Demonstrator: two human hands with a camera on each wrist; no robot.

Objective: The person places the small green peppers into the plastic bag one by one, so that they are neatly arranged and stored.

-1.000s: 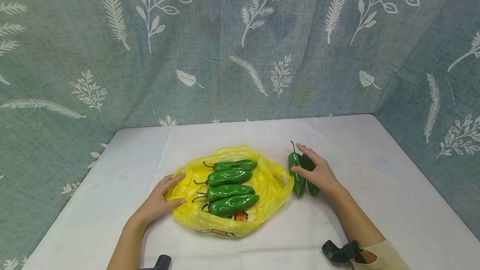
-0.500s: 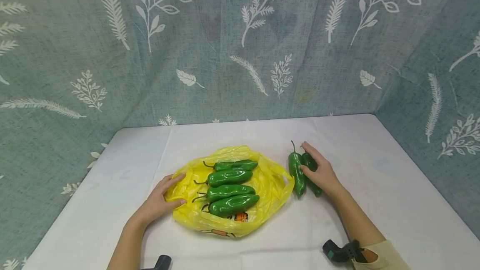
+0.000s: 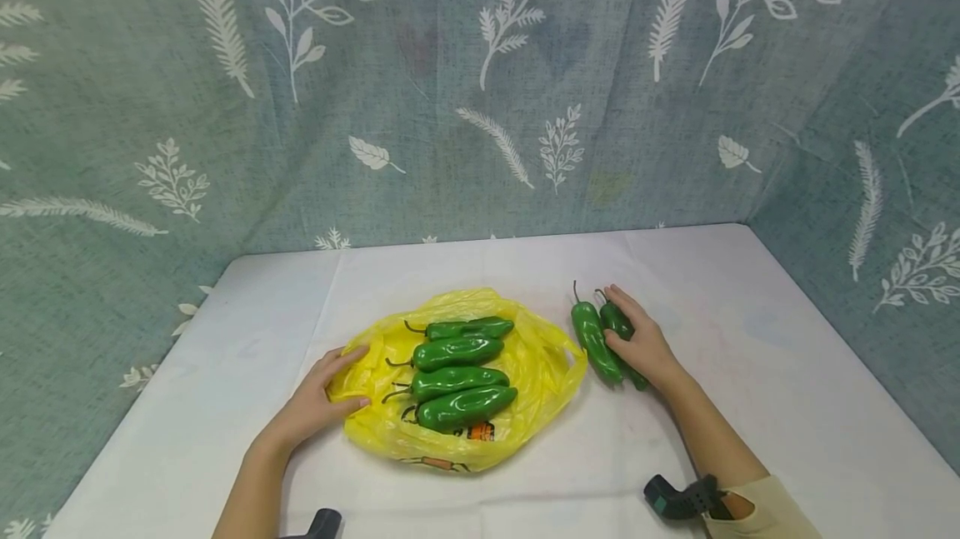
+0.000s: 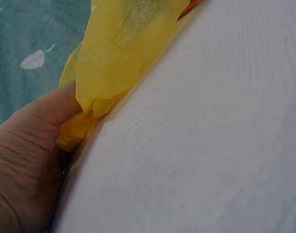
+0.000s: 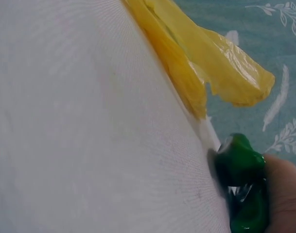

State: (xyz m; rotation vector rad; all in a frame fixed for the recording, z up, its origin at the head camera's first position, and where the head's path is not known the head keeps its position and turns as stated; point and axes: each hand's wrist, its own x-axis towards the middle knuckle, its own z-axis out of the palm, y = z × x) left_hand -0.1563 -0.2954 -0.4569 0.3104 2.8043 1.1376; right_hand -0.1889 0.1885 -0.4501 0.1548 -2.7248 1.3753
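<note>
A yellow plastic bag (image 3: pixel 547 372) lies spread open, with several green peppers (image 3: pixel 459 350) side by side on it, stems to the left. My left hand (image 3: pixel 318 397) holds the bag's left edge, with the thumb on the near side; its other fingers are mostly hidden. To the right of the bag, two more green peppers lie side by side. My right hand (image 3: pixel 643 347) grips the right pepper (image 3: pixel 617 321), its thumb between the two. The left pepper (image 3: pixel 595 343) lies just outside that thumb. In the right wrist view, two green pepper ends (image 5: pixel 242 160) show beside the hand.
A white cloth (image 3: pixel 480 506) covers the table. Behind it and along both sides hangs a blue-green curtain (image 3: pixel 420 147) with white leaf prints. Each wrist carries a black camera mount (image 3: pixel 682 499). The bag's right handle reaches close to the loose peppers.
My right thumb has moved from over the left loose pepper to between the two, and the hand has closed on the right one. Both loose peppers have tilted slightly. The left hand stays put.
</note>
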